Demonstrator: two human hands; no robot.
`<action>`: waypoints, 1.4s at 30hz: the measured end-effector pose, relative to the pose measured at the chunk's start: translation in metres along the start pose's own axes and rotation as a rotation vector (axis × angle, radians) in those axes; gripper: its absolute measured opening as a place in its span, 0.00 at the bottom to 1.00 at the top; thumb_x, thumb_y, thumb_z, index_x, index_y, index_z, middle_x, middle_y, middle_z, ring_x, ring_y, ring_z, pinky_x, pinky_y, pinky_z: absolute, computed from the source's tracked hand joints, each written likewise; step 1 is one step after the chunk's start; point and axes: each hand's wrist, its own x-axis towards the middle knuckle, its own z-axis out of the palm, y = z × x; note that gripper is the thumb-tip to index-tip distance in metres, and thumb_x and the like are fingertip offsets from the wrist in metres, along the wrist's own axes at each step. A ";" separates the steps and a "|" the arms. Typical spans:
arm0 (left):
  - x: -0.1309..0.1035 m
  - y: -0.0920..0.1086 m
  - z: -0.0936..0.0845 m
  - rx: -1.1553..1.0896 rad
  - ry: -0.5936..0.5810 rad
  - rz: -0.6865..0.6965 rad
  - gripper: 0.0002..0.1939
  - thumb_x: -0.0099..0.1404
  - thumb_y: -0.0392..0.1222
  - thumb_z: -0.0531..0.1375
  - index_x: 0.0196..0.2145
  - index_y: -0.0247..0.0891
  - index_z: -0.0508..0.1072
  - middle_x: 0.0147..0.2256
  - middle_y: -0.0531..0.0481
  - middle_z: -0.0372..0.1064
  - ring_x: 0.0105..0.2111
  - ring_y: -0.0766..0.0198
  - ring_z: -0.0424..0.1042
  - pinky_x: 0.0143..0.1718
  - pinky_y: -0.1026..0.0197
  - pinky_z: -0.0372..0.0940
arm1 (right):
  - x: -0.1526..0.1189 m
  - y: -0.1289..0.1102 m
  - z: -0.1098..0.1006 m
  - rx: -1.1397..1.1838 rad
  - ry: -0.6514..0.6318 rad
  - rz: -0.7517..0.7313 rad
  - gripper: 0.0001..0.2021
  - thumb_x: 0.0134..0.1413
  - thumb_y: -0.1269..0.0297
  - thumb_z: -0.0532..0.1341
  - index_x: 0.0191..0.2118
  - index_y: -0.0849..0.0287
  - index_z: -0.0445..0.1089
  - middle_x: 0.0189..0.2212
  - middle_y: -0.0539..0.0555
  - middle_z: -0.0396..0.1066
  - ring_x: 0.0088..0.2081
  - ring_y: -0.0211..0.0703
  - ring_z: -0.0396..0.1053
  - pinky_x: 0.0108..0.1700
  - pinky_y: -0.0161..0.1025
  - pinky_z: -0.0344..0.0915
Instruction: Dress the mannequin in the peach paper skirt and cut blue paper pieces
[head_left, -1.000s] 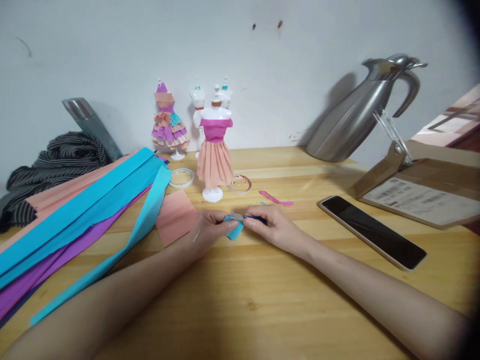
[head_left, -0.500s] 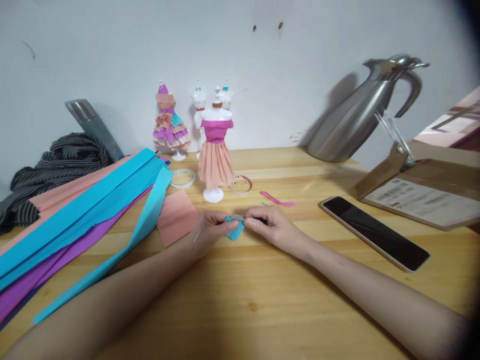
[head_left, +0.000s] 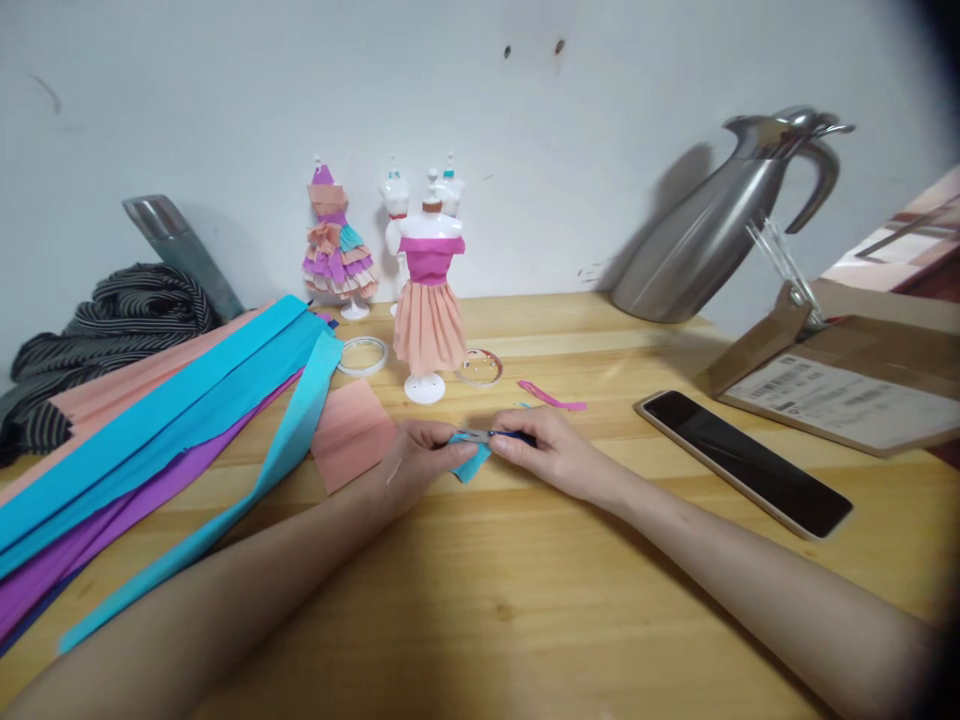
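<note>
Between finger and thumb, my left hand (head_left: 424,455) pinches a small piece of blue crepe paper (head_left: 472,464). My right hand (head_left: 544,450) is closed around the dark handles of a small pair of scissors (head_left: 475,436), whose metal blades lie across the top of the blue piece. Just behind my hands stands a white mini mannequin (head_left: 425,387) in a magenta top and a pleated peach skirt (head_left: 430,325). A square of peach crepe paper (head_left: 352,430) lies beside my left wrist.
Long crepe strips (head_left: 172,430) spread across the left side, near a striped cloth (head_left: 135,310). Rolls of tape (head_left: 362,343), a magenta scrap (head_left: 551,397) and another dressed mannequin (head_left: 337,250) sit behind. At right are a phone (head_left: 742,465), a cardboard box (head_left: 847,385) and a steel jug (head_left: 697,240).
The scissor blades appear slightly more apart over the blue paper. Both hands keep nearly the same place, and the whole view has shifted a little.
</note>
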 end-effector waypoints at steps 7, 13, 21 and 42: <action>0.001 0.002 -0.001 0.001 -0.030 -0.011 0.18 0.52 0.52 0.65 0.24 0.31 0.76 0.19 0.54 0.64 0.23 0.70 0.60 0.28 0.65 0.56 | 0.000 -0.001 0.004 0.029 0.010 -0.009 0.25 0.58 0.43 0.50 0.21 0.60 0.59 0.19 0.46 0.54 0.24 0.34 0.52 0.27 0.34 0.49; -0.001 0.004 0.000 -0.008 -0.021 -0.002 0.17 0.51 0.52 0.65 0.24 0.32 0.77 0.20 0.54 0.65 0.23 0.69 0.61 0.29 0.65 0.57 | 0.000 -0.001 0.005 0.087 0.006 0.014 0.26 0.57 0.41 0.50 0.20 0.59 0.56 0.19 0.46 0.51 0.24 0.34 0.50 0.27 0.34 0.48; 0.001 0.001 -0.001 0.048 -0.014 0.000 0.17 0.52 0.52 0.65 0.22 0.33 0.77 0.19 0.53 0.66 0.23 0.69 0.61 0.28 0.64 0.57 | 0.000 -0.002 0.004 0.085 -0.007 0.022 0.26 0.57 0.42 0.50 0.20 0.59 0.56 0.19 0.46 0.51 0.24 0.34 0.50 0.27 0.34 0.48; -0.009 0.020 -0.012 0.255 -0.553 -0.015 0.13 0.53 0.49 0.66 0.32 0.39 0.82 0.26 0.48 0.77 0.26 0.62 0.73 0.28 0.65 0.66 | 0.002 0.004 0.008 0.131 0.190 0.016 0.17 0.53 0.48 0.58 0.27 0.58 0.60 0.25 0.49 0.61 0.29 0.39 0.58 0.32 0.38 0.57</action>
